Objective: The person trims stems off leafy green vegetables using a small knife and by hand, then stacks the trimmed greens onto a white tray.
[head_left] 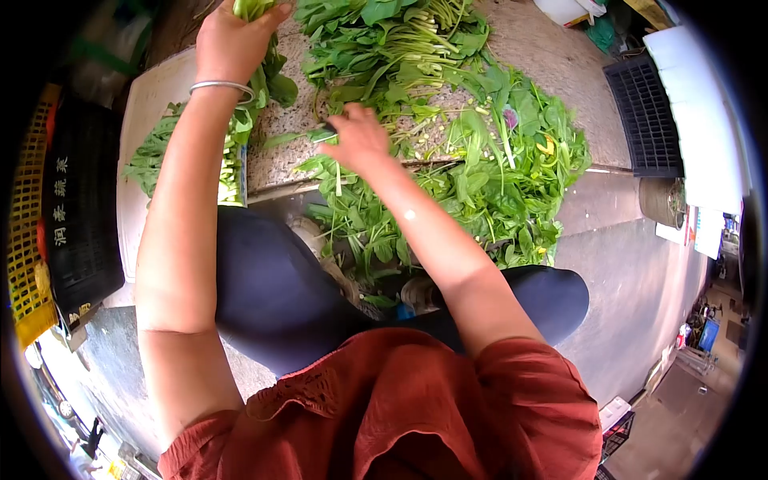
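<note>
My left hand (234, 40), with a bracelet on its wrist, is closed around a bunch of leafy greens (254, 8) at the top left. Some of its leaves hang down beside the wrist. My right hand (358, 138) is low over the speckled board (280, 166), its fingers closed around a small dark-ended tool (329, 128) that may be a knife; most of it is hidden. A large pile of leafy greens with pale stems (416, 48) lies just beyond this hand. Loose leaves and trimmings (512, 160) spread to its right and down between my knees.
More greens (156, 148) lie on a pale surface at left, with cut stems (230, 172) bundled near my knee. A black crate (84, 200) and a yellow crate (30, 216) stand further left. At right are a black plastic basket (644, 116) and a white foam box (700, 112).
</note>
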Demonstrator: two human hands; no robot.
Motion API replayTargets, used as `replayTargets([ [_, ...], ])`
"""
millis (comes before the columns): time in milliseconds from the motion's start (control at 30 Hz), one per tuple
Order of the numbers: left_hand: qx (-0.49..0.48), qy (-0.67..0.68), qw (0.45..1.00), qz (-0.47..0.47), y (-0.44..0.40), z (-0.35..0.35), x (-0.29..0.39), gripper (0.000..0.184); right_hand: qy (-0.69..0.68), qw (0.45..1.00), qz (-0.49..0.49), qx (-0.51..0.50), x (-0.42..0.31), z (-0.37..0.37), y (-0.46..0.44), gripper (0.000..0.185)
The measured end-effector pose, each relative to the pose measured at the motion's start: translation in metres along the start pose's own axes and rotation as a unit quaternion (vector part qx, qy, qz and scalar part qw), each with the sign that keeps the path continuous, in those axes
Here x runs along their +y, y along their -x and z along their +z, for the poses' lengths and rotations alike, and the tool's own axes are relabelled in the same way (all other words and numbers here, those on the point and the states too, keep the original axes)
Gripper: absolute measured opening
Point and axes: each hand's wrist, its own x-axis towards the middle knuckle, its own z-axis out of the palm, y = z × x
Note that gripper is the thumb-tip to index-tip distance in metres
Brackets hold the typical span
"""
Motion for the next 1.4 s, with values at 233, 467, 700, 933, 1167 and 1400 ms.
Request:
replayTargets([
  [233, -0.018, 0.277, 0.952, -0.128, 0.001, -0.010, 0.013, 0.009, 0.012, 0.985, -0.119, -0.128, 0.031, 0.020, 0.006, 0.043],
  [467, -0.092, 0.247, 0.955, -0.139, 0.001, -0.008, 0.012, 0.010, -0.261, 0.942, -0.001, -0.209, 0.092, -0.049, 0.014, 0.035],
  [700, -0.106, 0.297, 0.937, -0.150, 0.009, 0.004, 0.023, 0.007, -0.706, 0.695, -0.039, -0.126, 0.034, -0.035, -0.018, 0.035],
  [933, -0.054, 0.342, 0.926, -0.152, 0.004, -0.010, 0.016, 0.007, -0.675, 0.707, 0.043, -0.208, 0.062, 0.014, 0.006, 0.024],
  [1167, -0.023, 0.189, 0.973, -0.128, 0.005, 0.002, 0.017, 0.007, -0.109, 0.994, 0.001, 0.020, -0.006, -0.003, -0.012, 0.031],
  [1400, -0.044, 0.157, 0.982, -0.097, 0.011, -0.003, 0.018, 0.007, 0.043, 0.976, -0.209, -0.038, 0.039, 0.031, -0.008, 0.030],
])
